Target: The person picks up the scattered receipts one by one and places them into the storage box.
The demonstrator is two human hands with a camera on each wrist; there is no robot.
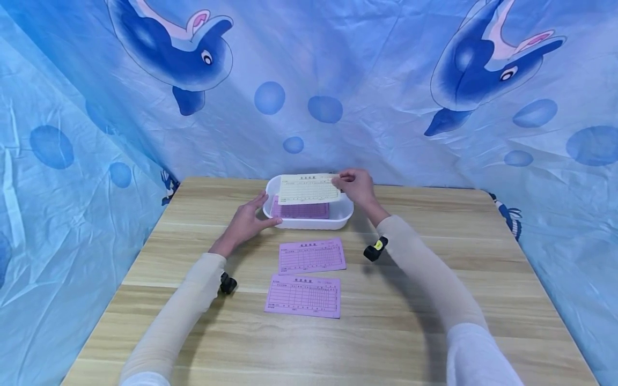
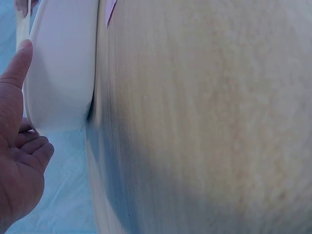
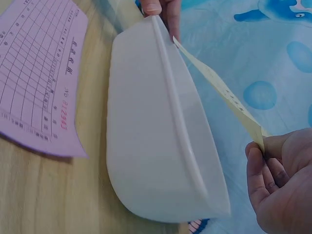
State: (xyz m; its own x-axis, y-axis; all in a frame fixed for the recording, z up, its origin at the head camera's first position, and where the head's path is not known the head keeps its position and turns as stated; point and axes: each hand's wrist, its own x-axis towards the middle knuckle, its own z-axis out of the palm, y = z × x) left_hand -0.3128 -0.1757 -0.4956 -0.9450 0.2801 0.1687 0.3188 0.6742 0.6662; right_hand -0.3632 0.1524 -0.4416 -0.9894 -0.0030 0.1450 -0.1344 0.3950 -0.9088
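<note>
- Yellow slip (image 1: 309, 188) sits at the centre top of the head view, lifted just above the tub (image 1: 344, 214), and the right hand (image 1: 356, 185) pinches its right edge between thumb and fingers, so the sheet hangs level over the opening rather than lying inside.
- In the right wrist view that pinch shows at the lower right: the fingertips (image 3: 256, 163) close on one corner, and the slip (image 3: 219, 92) runs edge-on up toward the tub's rim (image 3: 168, 87).
- White plastic of the tub meets the left hand (image 1: 246, 220) on its left wall; the fingers are straight and spread against it (a steadying touch, by the look of it, so the tub does not slide while paper is handled above).
- From the left wrist view the thumb (image 2: 19, 61) lies along the tub's wall (image 2: 61, 68); the remaining fingers appear loosely bent, though the frame cuts them off.
- Pink slips (image 1: 300, 210) lie stacked flat in the tub, beneath the yellow one.
- Two more pink forms lie on the table (image 1: 434, 300) below the tub, one (image 1: 311, 255) near it, the other (image 1: 303, 296) lower, both face up and apart from each other.
</note>
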